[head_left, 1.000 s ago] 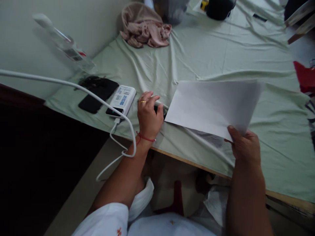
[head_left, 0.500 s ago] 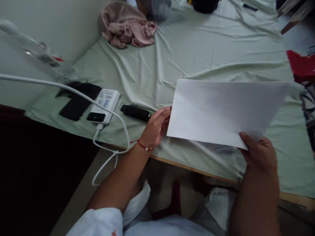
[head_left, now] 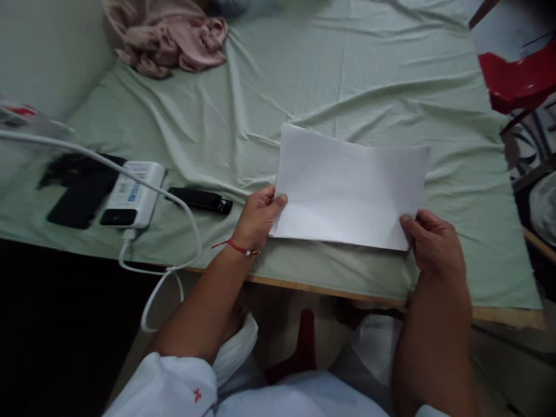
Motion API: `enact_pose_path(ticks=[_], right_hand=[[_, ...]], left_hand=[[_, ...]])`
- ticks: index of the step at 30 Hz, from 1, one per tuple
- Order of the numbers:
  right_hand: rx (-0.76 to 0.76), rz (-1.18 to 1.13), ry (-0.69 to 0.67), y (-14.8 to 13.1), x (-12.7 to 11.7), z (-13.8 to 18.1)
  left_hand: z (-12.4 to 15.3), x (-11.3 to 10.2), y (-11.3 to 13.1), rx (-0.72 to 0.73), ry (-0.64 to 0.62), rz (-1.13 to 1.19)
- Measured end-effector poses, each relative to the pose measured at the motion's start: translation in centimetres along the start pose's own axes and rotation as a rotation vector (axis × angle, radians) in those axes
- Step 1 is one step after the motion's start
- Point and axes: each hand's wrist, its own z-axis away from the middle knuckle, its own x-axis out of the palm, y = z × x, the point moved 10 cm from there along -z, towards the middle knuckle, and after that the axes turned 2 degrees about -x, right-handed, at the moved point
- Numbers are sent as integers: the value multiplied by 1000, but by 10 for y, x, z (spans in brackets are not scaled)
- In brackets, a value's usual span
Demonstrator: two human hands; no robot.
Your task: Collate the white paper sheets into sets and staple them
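Note:
A blank white sheet of paper [head_left: 350, 188] is held just above the pale green bedsheet [head_left: 304, 81], near the bed's front edge. My left hand [head_left: 258, 217], with a red thread on the wrist, pinches the sheet's lower left corner. The lower right corner is gripped by my right hand [head_left: 432, 240], thumb on top. A small black device [head_left: 200, 200] lies on the bedsheet just left of my left hand.
A white power bank [head_left: 132, 194] with a white cable [head_left: 174, 231] sits at the left beside a black phone [head_left: 73, 197]. Pink crumpled cloth [head_left: 169, 35] lies at the back. A red chair [head_left: 516, 78] stands at the right. The wooden bed edge [head_left: 330, 289] runs below my hands.
My left hand left the black device and took the paper's left corner. The paper came down and closer, held by both hands. The view shifted right and down.

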Motion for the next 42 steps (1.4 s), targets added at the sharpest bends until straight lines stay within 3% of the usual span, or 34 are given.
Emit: enact_pose_path(ticks=[4,10,19,26,34,42], right_hand=[[-36,-12,49,-1,-6,-3],[29,-65,114,2,-10,-2],[-115,-114,285,-9,-20,-1],[-106,-110,252,-7,-16,-2],[-134,-141,348,-9,-25,-1],[-151,-156,366,-13,-19,-1]], left_hand=[[-2,5,2,6,3,-8],[-1,20,6,22,-67,42],[-14,6,-5,-41,27,75],[-16,-3,-1,-10,110,61],[-12,12,8,18,-18,-23],[-18,4,5,40,61,19]])
